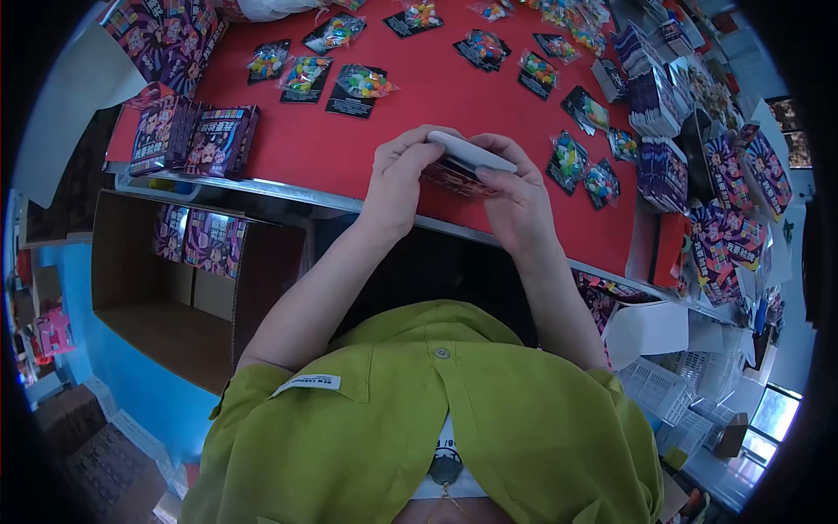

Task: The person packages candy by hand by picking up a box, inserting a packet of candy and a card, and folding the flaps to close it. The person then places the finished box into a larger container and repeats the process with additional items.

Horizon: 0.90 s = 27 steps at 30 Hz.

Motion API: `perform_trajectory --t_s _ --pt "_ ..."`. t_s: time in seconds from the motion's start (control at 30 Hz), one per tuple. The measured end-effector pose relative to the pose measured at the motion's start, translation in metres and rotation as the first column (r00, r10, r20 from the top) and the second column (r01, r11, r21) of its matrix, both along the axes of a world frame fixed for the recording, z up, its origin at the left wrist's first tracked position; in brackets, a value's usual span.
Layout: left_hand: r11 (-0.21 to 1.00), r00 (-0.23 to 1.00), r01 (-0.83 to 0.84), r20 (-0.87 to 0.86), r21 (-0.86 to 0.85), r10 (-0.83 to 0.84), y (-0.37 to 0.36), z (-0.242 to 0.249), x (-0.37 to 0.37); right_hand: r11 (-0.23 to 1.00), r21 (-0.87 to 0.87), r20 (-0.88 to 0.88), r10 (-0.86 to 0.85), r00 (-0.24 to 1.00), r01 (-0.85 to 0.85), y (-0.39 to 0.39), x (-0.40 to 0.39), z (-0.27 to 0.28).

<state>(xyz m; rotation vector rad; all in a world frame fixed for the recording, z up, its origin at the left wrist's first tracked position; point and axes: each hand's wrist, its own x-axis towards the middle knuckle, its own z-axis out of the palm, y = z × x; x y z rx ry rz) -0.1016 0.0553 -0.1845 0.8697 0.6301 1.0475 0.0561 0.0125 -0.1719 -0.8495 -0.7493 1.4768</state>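
Both hands are raised over the front edge of the red table [419,74]. My left hand [403,166] has its fingers closed on the left end of a small box [471,155], which shows a pale upper edge and a dark printed side. At the box's right end, my right hand [517,182] grips it with the thumb on the near side. What the box holds, if anything, is hidden. Beyond the hands lie dark cards with clear bags of colourful candy-like pieces [365,83] on them. Another such bag [567,162] is to the right.
Purple printed boxes [216,140] stand at the table's left edge. Stacks of similar boxes [661,175] line the right side. An open cardboard carton [161,323] with boxes inside is below left. White plastic crates [650,389] sit at lower right.
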Motion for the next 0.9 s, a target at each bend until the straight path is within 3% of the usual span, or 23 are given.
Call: perform_trajectory --t_s 0.1,0.13,0.17,0.2,0.23,0.27,0.3,0.37,0.4,0.47,0.5,0.53,0.6,0.63,0.7,0.73,0.77,0.8,0.9 --pt "0.998 1.000 0.020 -0.022 0.052 -0.019 0.004 -0.001 -0.005 0.999 -0.019 -0.046 0.032 0.998 -0.033 -0.002 0.000 -0.006" --pt "0.999 1.000 0.015 -0.024 0.050 -0.014 0.004 -0.001 -0.005 0.979 0.197 0.272 -0.103 0.957 0.050 -0.002 0.001 -0.009" --pt "0.982 0.998 0.006 -0.066 0.191 0.007 0.003 0.000 -0.005 0.907 0.419 0.524 -0.284 0.803 0.048 -0.002 0.004 -0.010" --pt "0.944 0.992 -0.005 -0.114 0.331 0.045 0.003 0.000 -0.008 0.908 0.418 0.517 -0.267 0.813 0.032 -0.002 0.010 -0.011" --pt "0.942 0.988 -0.029 -0.134 0.334 0.078 0.006 -0.003 -0.015 0.781 0.606 0.722 -0.462 0.516 -0.149 -0.003 0.016 -0.013" --pt "0.722 0.929 0.022 -0.281 0.692 0.241 0.011 -0.008 -0.022 0.625 0.679 0.718 -0.676 0.169 -0.386 -0.003 0.019 -0.016" --pt "0.388 0.829 0.174 -0.347 0.905 0.438 0.015 -0.010 -0.029 0.603 0.692 0.708 -0.674 0.211 -0.396 -0.005 0.018 -0.015" --pt "0.364 0.808 0.211 -0.371 0.907 0.457 0.014 -0.003 -0.037 0.599 0.652 0.698 -0.713 0.061 -0.464 -0.011 0.015 -0.009" --pt "0.356 0.814 0.214 -0.368 0.910 0.450 0.014 -0.001 -0.038 0.591 0.655 0.698 -0.712 0.078 -0.471 -0.007 0.010 -0.010" --pt "0.358 0.840 0.213 -0.357 0.909 0.409 0.010 -0.001 -0.035 0.676 0.659 0.750 -0.623 0.222 -0.329 -0.013 0.010 -0.009" --pt "0.451 0.851 0.198 -0.381 0.870 0.360 0.012 -0.001 -0.035 0.691 0.648 0.759 -0.623 0.192 -0.320 -0.014 0.012 -0.006" --pt "0.543 0.865 0.191 -0.401 0.818 0.301 0.013 0.002 -0.033 0.730 0.624 0.781 -0.564 0.269 -0.280 -0.013 0.012 -0.004" --pt "0.526 0.874 0.188 -0.386 0.830 0.297 0.017 0.008 -0.029 0.793 0.572 0.792 -0.468 0.392 -0.209 -0.015 0.011 0.001" --pt "0.553 0.866 0.201 -0.411 0.809 0.285 0.018 0.008 -0.028 0.799 0.568 0.797 -0.473 0.376 -0.200 -0.015 0.012 0.002" --pt "0.578 0.857 0.220 -0.439 0.785 0.270 0.020 0.009 -0.026 0.892 0.443 0.780 -0.334 0.529 -0.089 -0.014 0.012 0.003" --pt "0.675 0.878 0.200 -0.436 0.710 0.198 0.021 0.010 -0.024 0.893 0.443 0.780 -0.339 0.527 -0.082 -0.014 0.010 0.003" --pt "0.761 0.897 0.185 -0.423 0.621 0.127 0.021 0.011 -0.023 0.928 0.370 0.706 -0.257 0.660 -0.034 -0.013 0.009 0.003" --pt "0.759 0.899 0.187 -0.421 0.623 0.124 0.021 0.013 -0.021 0.958 0.288 0.603 -0.181 0.777 -0.001 -0.013 0.010 0.003" --pt "0.820 0.894 0.203 -0.443 0.535 0.068 0.017 0.015 -0.020 0.939 0.336 0.694 -0.196 0.693 -0.071 -0.013 0.014 0.000"
